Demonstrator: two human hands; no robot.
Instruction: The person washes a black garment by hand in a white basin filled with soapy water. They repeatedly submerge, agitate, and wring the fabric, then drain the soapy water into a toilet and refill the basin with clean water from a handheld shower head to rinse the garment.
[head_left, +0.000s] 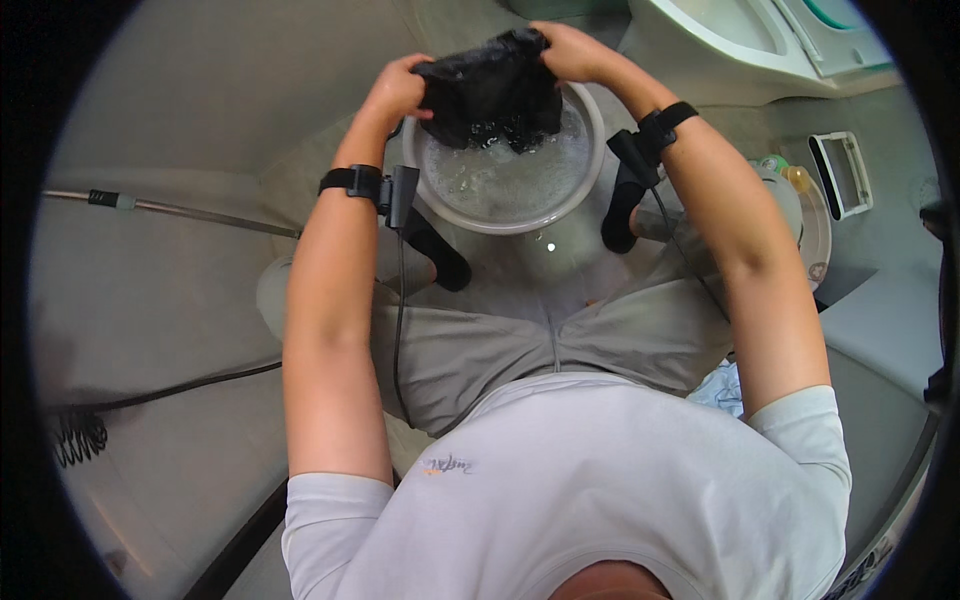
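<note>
A dark, wet cloth or garment (pixel 490 90) is stretched between my two hands above a round, pale basin (pixel 508 228). Its lower edge reaches the sudsy water (pixel 500 185) inside. My left hand (pixel 402 92) grips the cloth's left end with closed fingers, and my right hand (pixel 562 52) is closed on its upper right corner. The exact kind of garment does not show.
A white toilet (pixel 730 40) stands at the back right. Along the left wall runs a metal pole (pixel 200 213), with a black cable (pixel 200 385) below it. A basin with bottles (pixel 797 178) sits by my right knee, near a white-framed object (pixel 842 175).
</note>
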